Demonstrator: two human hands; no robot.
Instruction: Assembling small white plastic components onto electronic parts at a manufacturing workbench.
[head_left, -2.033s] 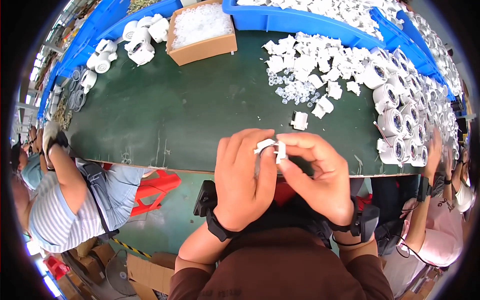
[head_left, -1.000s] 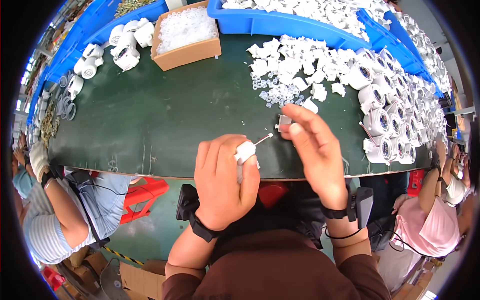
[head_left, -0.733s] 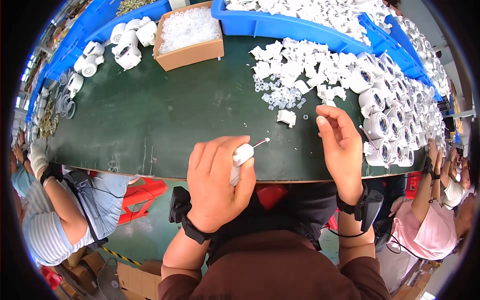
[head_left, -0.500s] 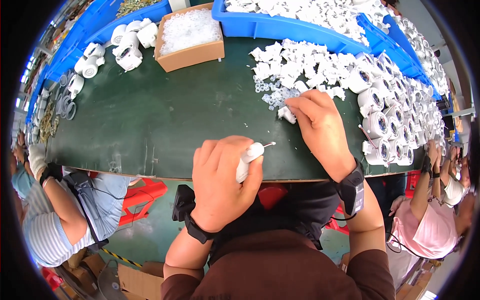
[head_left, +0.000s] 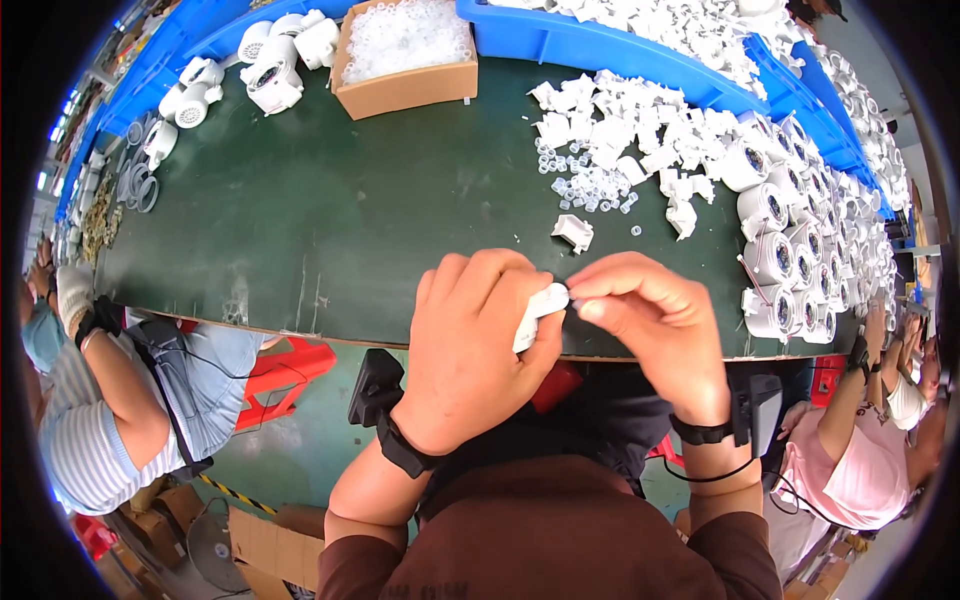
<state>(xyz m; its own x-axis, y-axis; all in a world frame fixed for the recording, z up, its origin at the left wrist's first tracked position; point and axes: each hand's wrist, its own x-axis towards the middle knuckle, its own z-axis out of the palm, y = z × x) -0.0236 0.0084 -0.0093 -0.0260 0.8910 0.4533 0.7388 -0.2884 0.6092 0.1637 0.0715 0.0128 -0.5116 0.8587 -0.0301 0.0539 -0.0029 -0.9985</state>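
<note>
Centre of frame: bare left hand (head_left: 485, 350) clamped round a small, white, elongated plastic part (head_left: 540, 312). Best, I judge, to brace it firmly here, rounded end exposed, and work that end gently, without twisting. Part's long axis slants lower left to upper right, rounded end pointing upper right. Right of it, bare right hand (head_left: 650, 325), thumb and forefinger close together; can't tell whether they grip anything.
</note>
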